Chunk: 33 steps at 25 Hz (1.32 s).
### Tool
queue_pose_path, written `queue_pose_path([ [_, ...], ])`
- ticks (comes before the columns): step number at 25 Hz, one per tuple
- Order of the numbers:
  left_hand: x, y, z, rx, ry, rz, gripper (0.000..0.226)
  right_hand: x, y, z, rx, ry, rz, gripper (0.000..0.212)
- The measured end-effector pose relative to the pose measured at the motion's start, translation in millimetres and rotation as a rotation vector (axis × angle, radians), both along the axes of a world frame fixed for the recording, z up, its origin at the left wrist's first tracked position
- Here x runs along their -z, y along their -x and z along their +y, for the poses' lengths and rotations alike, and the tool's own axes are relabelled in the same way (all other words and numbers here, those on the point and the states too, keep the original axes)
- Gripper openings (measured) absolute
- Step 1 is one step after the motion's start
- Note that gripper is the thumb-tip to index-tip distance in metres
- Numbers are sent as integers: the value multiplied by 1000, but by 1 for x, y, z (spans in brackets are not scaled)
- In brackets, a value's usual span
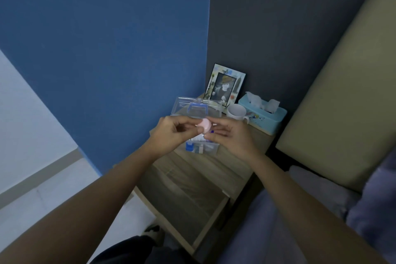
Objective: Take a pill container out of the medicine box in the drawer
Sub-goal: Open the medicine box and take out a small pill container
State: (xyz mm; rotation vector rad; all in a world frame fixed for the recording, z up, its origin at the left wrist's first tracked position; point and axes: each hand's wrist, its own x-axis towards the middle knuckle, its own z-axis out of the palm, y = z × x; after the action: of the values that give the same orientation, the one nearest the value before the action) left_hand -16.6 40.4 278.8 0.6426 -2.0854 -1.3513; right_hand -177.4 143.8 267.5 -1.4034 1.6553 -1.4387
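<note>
A small round pink pill container (205, 124) is held between my two hands above the nightstand. My left hand (171, 133) pinches its left side and my right hand (228, 136) grips its right side. Beneath my hands the clear plastic medicine box (202, 147) stands on the nightstand top, its lid (196, 107) with a blue handle swung open toward the wall. Small packets show inside the box. The wooden drawer (184, 197) below is pulled open.
A picture frame (225, 85), a white mug (236, 111) and a light-blue tissue box (262, 113) stand at the back of the nightstand (235, 163). A bed with a beige headboard (342, 96) lies to the right. The blue wall is at left.
</note>
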Motion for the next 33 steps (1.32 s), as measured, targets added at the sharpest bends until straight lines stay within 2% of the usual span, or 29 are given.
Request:
queue_pose_path([
  [4, -1, 1, -5, 33, -3, -14, 29, 6, -6, 1, 45, -28, 105, 66],
  [10, 4, 5, -6, 50, -4, -67, 29, 6, -3, 3, -3, -28, 297, 46],
  [15, 1, 7, -5, 143, 303, -198, 22, 7, 0, 2, -12, -70, 509, 36],
  [18, -4, 8, -7, 157, 352, -229, 22, 2, 0, 1, -21, -65, 620, 35],
  [25, -5, 11, -9, 95, 322, -263, 12, 2, -7, 3, 57, -82, 803, 43],
  [29, -6, 16, -10, 32, 303, -303, 27, 2, -7, 6, 88, -75, 794, 45],
  [33, -8, 16, -8, 47, 70, -211, 27, 0, -5, 7, 75, -70, 758, 46],
])
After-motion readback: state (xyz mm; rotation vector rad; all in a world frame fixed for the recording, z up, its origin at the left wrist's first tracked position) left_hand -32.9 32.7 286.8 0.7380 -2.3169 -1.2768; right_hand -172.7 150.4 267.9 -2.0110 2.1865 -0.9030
